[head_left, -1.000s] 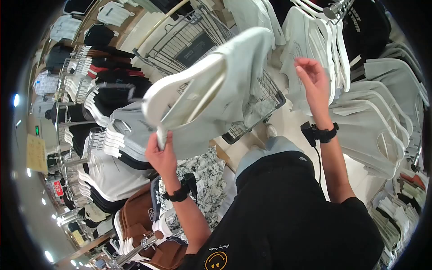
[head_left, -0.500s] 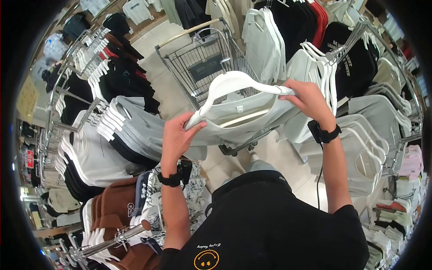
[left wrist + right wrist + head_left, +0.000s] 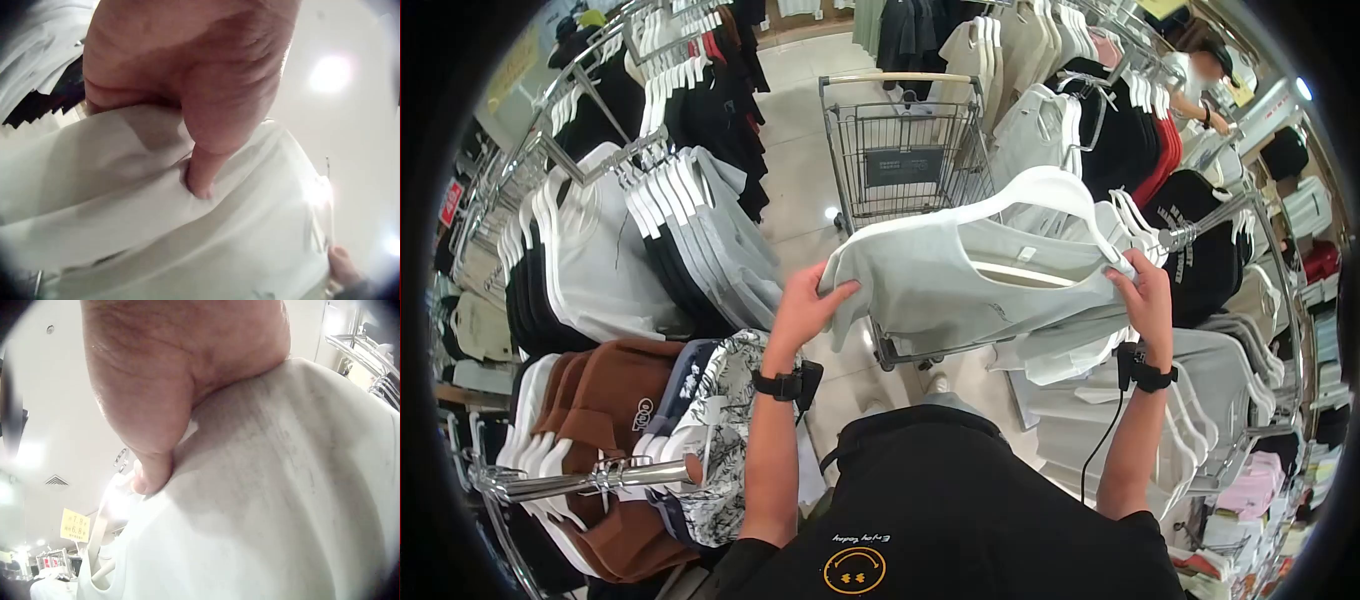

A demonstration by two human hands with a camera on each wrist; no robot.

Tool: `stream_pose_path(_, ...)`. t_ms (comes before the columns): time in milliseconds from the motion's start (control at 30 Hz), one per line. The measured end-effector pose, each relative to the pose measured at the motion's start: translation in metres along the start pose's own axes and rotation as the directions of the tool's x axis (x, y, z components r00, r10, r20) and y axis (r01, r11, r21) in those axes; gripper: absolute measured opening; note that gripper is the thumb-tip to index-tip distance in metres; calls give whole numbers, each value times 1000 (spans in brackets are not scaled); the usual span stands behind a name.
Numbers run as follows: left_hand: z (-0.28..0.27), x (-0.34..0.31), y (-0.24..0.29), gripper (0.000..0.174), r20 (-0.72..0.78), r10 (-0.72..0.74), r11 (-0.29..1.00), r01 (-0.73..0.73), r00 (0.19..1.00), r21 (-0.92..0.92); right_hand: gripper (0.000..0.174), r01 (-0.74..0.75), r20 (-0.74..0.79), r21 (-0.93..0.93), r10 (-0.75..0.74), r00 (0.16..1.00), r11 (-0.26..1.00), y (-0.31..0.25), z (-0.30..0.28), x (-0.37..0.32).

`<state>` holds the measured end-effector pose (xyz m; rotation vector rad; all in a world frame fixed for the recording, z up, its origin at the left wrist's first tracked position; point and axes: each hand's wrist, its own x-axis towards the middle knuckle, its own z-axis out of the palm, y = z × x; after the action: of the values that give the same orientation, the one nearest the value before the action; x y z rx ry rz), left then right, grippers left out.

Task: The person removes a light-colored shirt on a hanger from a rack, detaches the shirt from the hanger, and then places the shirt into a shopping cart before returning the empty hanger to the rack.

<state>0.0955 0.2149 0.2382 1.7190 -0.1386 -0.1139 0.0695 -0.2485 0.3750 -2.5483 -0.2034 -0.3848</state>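
Observation:
A pale grey-green T-shirt (image 3: 920, 270) is stretched out on a white hanger (image 3: 1048, 185) in front of the person. My left hand (image 3: 805, 308) pinches its cloth at the left shoulder, thumb on the near side. At the opposite shoulder, my right hand (image 3: 1148, 300) grips the cloth close to the hanger's end. The wide neckline faces up, with a small label inside and small print on the chest. In the left wrist view, the thumb presses into folds of the fabric (image 3: 125, 212). Shirt cloth (image 3: 269, 500) fills much of the right wrist view.
A wire shopping cart (image 3: 900, 150) stands just beyond the shirt. Grey shirts (image 3: 695, 235) and brown shirts (image 3: 625, 400) hang on racks at the left. More pale shirts (image 3: 1210, 370) hang at the right. Another person (image 3: 1200, 85) is at the far right.
The right hand came from free to gripping the shirt's shoulder. The left hand shifted from the hanger's end to the cloth, and the shirt is now spread wide between both hands. The view has turned.

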Motion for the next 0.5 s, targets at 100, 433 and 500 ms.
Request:
stream_pose_path(100,4,8,-39,27,-24,-47,967,51,999,251,12,-20,-54,111,26,998,994,9,-15,12)
stream_pose_path(433,-30,78,-35,17,-576,105,925,-293,811,-243,19,-35,-176,24,39,984,999,19,-88,39)
stream_pose_path(500,-23,88,-47,15,-579,42,877,-308,814,-368,20,-42,-211,9,43,977,999,16,-94,37)
